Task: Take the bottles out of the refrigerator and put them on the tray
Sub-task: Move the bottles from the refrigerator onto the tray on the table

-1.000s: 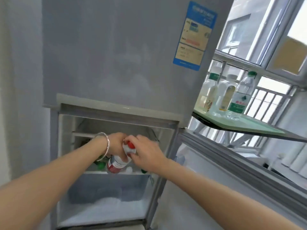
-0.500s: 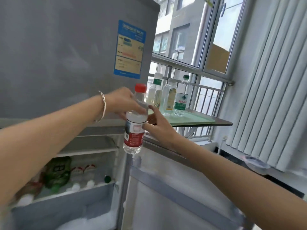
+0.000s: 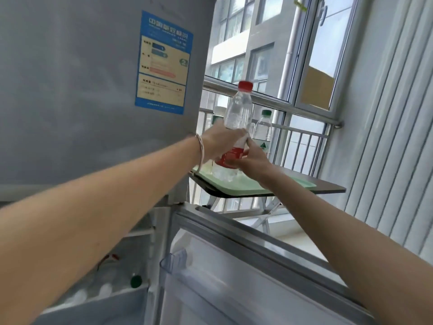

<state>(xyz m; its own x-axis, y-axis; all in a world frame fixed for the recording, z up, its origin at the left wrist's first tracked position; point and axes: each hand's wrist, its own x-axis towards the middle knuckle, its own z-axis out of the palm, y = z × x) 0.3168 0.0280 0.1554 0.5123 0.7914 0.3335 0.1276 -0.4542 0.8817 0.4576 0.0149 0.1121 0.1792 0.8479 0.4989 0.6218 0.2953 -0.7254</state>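
Note:
A clear bottle with a red cap and red label [image 3: 238, 113] is upright over the near left part of the pale green tray [image 3: 253, 185]; its base is at the tray's surface, but contact cannot be made out. My left hand [image 3: 216, 143] grips its middle from the left. My right hand [image 3: 251, 160] holds the label from the right. A green-capped bottle [image 3: 263, 130] stands on the tray behind it, and another bottle [image 3: 218, 116] is mostly hidden by my left hand. Down in the open refrigerator [image 3: 150, 231], bottle caps [image 3: 136, 280] show on a shelf.
The tray lies on a dark folding table [image 3: 328, 187] by the window railing. The open refrigerator door [image 3: 257, 266] juts out below my right arm. White vertical blinds [image 3: 386, 137] hang on the right. The closed upper refrigerator door [image 3: 82, 90] fills the left.
Both hands lifted the red-capped bottle out of the refrigerator and carried it up and right, from in front of the refrigerator to over the tray. The view swung right toward the window.

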